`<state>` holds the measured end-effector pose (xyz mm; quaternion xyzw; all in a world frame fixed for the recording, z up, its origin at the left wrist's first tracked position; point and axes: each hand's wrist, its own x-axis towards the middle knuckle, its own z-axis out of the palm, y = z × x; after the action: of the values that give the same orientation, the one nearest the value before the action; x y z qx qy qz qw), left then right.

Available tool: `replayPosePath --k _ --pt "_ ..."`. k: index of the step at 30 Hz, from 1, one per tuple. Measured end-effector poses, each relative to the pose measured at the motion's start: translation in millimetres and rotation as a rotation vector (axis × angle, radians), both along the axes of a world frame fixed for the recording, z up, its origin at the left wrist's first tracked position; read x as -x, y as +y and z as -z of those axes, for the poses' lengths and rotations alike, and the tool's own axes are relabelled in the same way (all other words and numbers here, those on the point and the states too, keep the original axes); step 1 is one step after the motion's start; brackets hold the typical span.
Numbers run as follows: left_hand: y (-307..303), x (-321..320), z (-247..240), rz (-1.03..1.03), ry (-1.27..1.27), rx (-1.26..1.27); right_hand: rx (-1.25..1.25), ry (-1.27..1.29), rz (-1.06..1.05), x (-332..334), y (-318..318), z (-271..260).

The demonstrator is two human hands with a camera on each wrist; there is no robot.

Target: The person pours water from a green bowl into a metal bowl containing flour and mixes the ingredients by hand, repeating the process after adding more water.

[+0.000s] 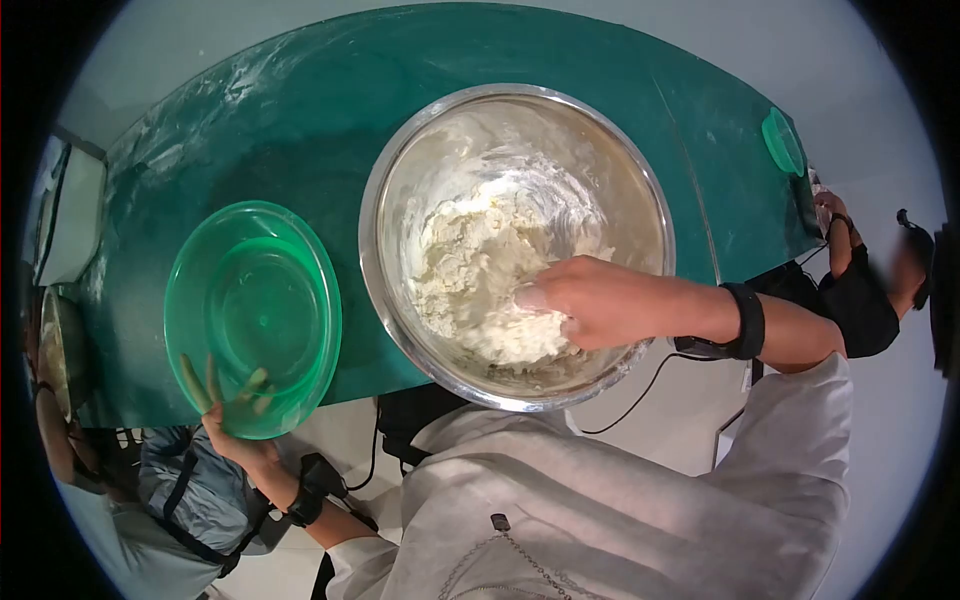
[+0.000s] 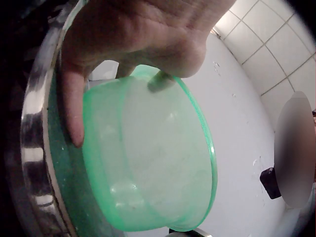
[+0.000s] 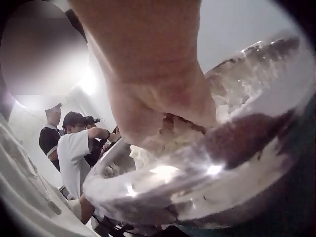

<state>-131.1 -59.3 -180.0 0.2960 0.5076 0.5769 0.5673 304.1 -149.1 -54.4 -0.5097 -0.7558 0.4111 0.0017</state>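
Note:
A wide steel mixing bowl [image 1: 520, 401] stands on the green table, with lumpy, floury dough [image 1: 465, 265] inside and flour smeared up its wall. My right hand [image 1: 600, 303] reaches into it from the right, fingers curled into the dough near the bowl's near side; the fingertips are hidden in the dough. In the right wrist view the bowl's shiny outside hides part of that hand. To the left, my left hand [image 1: 238, 435] holds a translucent green plastic bowl [image 1: 265, 285] at its near edge, its fingers showing through the plastic.
Flour streaks mark the green table [image 1: 330, 60], whose near edge runs below both bowls. At the far right end lies a smaller green container [image 1: 783, 142], with another person [image 1: 860, 300] beside it. A metal bowl [image 1: 62, 350] stands at the left edge.

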Motion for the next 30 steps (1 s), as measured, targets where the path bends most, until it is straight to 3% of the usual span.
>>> replayPosePath --k 4,7,10,19,21,22,24,25,27,29,30 --pt "-1 -5 -8 -0.005 -0.016 0.091 -0.119 -0.023 -0.133 5 4 19" --pt "-1 -4 -6 0.043 -0.031 0.0 -0.208 -0.112 -0.165 11 11 30" --pt "-2 -18 -17 -0.02 0.033 -0.006 -0.177 -0.187 -0.169 21 18 28" --pt "-3 -7 -10 0.087 -0.031 -0.002 0.101 -0.326 -0.239 27 37 30" --pt "-5 -9 -12 0.067 -0.027 0.029 -0.128 -0.23 -0.073 10 26 12" --pt "-4 -9 -13 0.057 -0.023 0.05 -0.124 -0.228 -0.075 -1 22 14" --pt "-4 -12 -13 0.047 0.001 0.01 -0.477 -0.217 0.022 -25 16 18" --pt "-3 -15 -13 0.038 0.026 -0.034 -0.477 -0.22 0.025 -30 12 7" --pt "-3 -15 -14 0.056 -0.026 -0.015 -0.125 -0.241 0.043 -36 7 -21" --pt "-2 -11 -11 0.071 -0.074 0.006 -0.154 -0.169 -0.049 -34 -6 -24" --pt "-1 -7 -7 0.069 -0.05 -0.019 0.11 -0.146 -0.158 -26 -10 -29"
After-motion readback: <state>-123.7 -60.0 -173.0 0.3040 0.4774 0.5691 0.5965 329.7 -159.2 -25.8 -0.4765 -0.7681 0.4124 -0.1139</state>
